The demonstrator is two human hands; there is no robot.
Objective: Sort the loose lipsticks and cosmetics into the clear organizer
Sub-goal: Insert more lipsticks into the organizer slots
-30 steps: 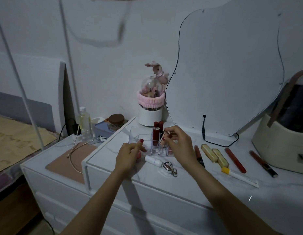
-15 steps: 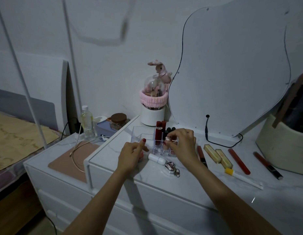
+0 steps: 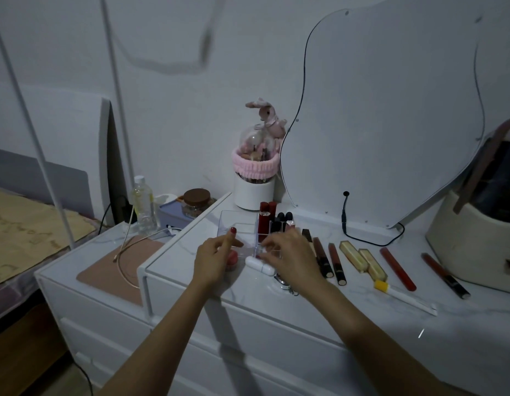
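Note:
The clear organizer (image 3: 236, 224) stands on the white dresser top, with red lipsticks (image 3: 266, 214) and black-capped ones (image 3: 282, 220) upright in its right compartments. My left hand (image 3: 215, 260) rests at its front left corner, lower fingers curled round a pink round item (image 3: 233, 260), index finger raised. My right hand (image 3: 289, 255) hovers over the front right compartments, fingers spread downward and holding nothing. A white tube (image 3: 259, 265) lies just in front. Loose to the right lie two dark lipsticks (image 3: 322, 262), two gold ones (image 3: 362, 261), a red stick (image 3: 398, 268) and a dark red stick (image 3: 445, 275).
A yellow-capped white pen (image 3: 405, 297) and a metal tool (image 3: 288, 284) lie near the front edge. Behind stand a white pot with a pink band (image 3: 253, 178), a wavy mirror (image 3: 385, 110) with its cable, and a cream case (image 3: 473, 241) on the right.
My right hand put the small lipstick it held into the organizer and has dropped to the front compartments, now with nothing in it. The left hand has stayed in place.

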